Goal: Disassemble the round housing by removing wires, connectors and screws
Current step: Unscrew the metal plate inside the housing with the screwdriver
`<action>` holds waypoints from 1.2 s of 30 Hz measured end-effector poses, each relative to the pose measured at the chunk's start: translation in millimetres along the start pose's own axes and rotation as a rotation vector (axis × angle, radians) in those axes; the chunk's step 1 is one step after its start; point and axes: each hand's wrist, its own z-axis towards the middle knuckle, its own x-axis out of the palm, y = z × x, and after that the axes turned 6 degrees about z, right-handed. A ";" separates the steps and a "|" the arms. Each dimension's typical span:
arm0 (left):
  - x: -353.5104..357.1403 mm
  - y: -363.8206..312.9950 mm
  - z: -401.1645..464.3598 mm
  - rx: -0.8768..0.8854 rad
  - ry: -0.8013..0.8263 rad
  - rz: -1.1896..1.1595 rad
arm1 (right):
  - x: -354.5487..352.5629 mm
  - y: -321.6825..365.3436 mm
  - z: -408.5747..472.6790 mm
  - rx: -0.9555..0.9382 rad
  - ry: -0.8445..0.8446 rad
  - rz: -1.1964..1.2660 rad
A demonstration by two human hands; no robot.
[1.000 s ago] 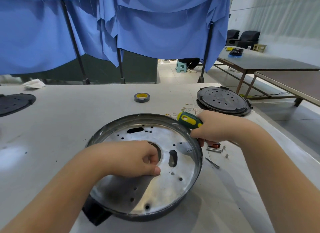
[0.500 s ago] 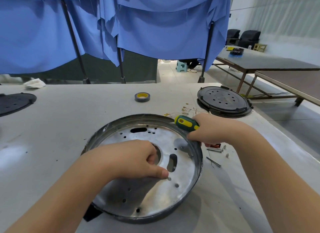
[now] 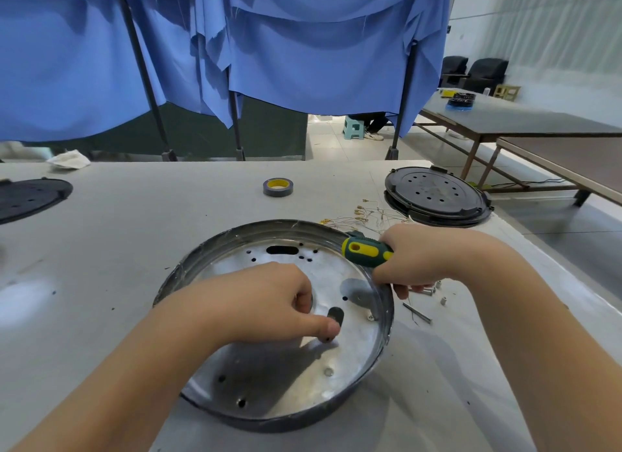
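Inside the round housing (image 3: 235, 259), left hand (image 3: 266, 303) pinches at the plate, fingers curled, contents unseen; right hand (image 3: 420, 259) grips the screwdriver (image 3: 367, 252) over the far-right rim.

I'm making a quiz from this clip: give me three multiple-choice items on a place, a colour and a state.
1. Where is the grey tape roll with yellow core?
A in the housing
B on the table beyond the housing
C in a hand

2. The screwdriver handle is:
A red and black
B all blue
C green and yellow

3. The right hand is:
A gripping the screwdriver
B flat on the table
C out of view

B: the roll lies past the round metal housing.
C: colours show.
A: fingers wrap the handle.
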 end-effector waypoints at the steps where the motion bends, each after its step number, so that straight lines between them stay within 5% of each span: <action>1: 1.6 -0.4 0.5 -0.003 0.002 0.018 | 0.1 0.2 -0.4 -0.002 0.003 -0.007; 22: -4.7 14.7 -0.6 -0.043 0.018 0.008 | -7.6 6.4 -18.0 -0.065 -0.033 -0.004; 27: -6.4 11.5 -3.4 -0.066 0.003 -0.011 | -25.2 14.1 -29.3 -0.272 -0.279 0.681; 31: -7.7 7.3 -7.2 -0.022 -0.041 0.004 | -28.4 23.6 -37.4 -0.465 -0.149 1.253; 36: -8.9 -3.5 -13.7 0.015 -0.146 0.129 | -22.5 30.9 -31.9 -0.428 -0.131 1.603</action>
